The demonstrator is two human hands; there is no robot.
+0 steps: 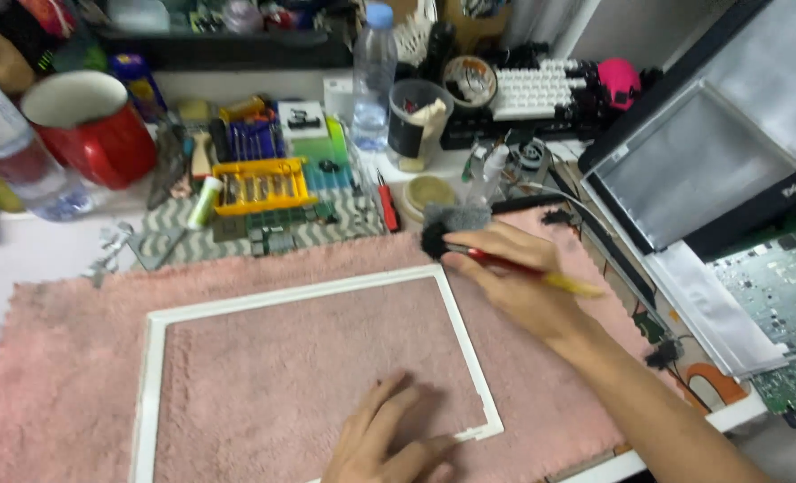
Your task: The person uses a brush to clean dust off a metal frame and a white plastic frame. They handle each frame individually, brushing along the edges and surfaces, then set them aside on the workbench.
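A thin white rectangular frame [300, 295] lies flat on a pink fluffy towel [67, 358]. My right hand [514, 282] holds a brush [496, 258] with a red and yellow handle; its black bristle head touches the frame's far right corner. My left hand [385, 443] rests palm down on the towel inside the frame, near its near right corner, fingers spread.
A red mug [94, 125], water bottles [376, 72], a yellow screwdriver bit tray [259, 186], a clear cup [416, 121] and a white keyboard [541, 89] crowd the back. At the right lie a laptop screen panel [693, 170] and a green circuit board [783, 295].
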